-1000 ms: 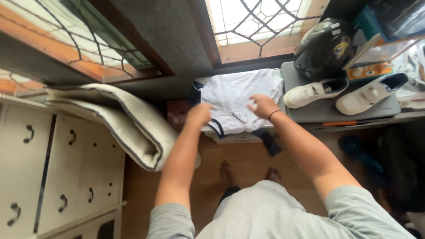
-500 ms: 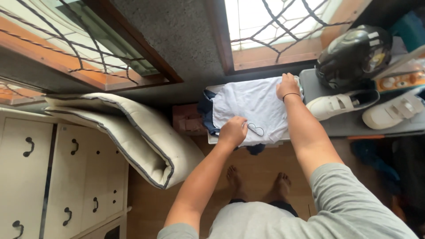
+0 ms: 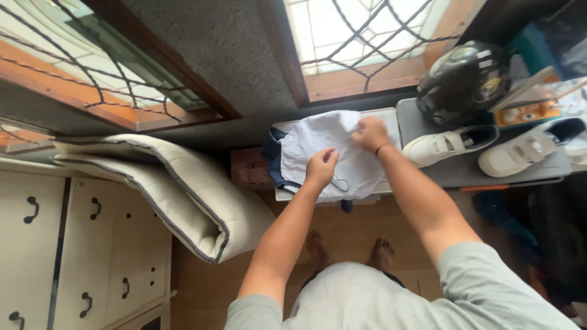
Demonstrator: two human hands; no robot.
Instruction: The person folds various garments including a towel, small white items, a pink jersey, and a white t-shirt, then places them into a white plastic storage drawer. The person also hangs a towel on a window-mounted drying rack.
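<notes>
- The white T-shirt [image 3: 342,150] with dark navy trim lies on a small white table [image 3: 391,116] under the window, its navy collar and sleeve edge hanging off the left side.
- The left hand [image 3: 321,168] is clenched on the near part of the shirt, fingers curled into the cloth just beside a small loop-shaped print near the hem.
- The right hand [image 3: 369,133] pinches a raised fold of the fabric at the far right of the shirt, lifting it a little off the table; a thin dark band sits on that wrist.
- To do this fold well, I judge that the left hand should pin its edge flat as an anchor while the right hand carries its fold across in 1 smooth sweep, keeping the cloth taut so no wrinkle gets trapped.
- The edges want lining up before pressing down; the dangling navy part on the left should be tucked in so the bundle stays on the table.
- Just to the right, on a grey surface, stand 2 white strap shoes [image 3: 449,145] and a black helmet [image 3: 461,82]; a lifted fold could brush the nearer shoe.
- A rolled quilted mattress [image 3: 177,195] leans at the left, beside a cream drawer cabinet [image 3: 73,244].
- Bare feet stand on the wooden floor [image 3: 342,220] below.
</notes>
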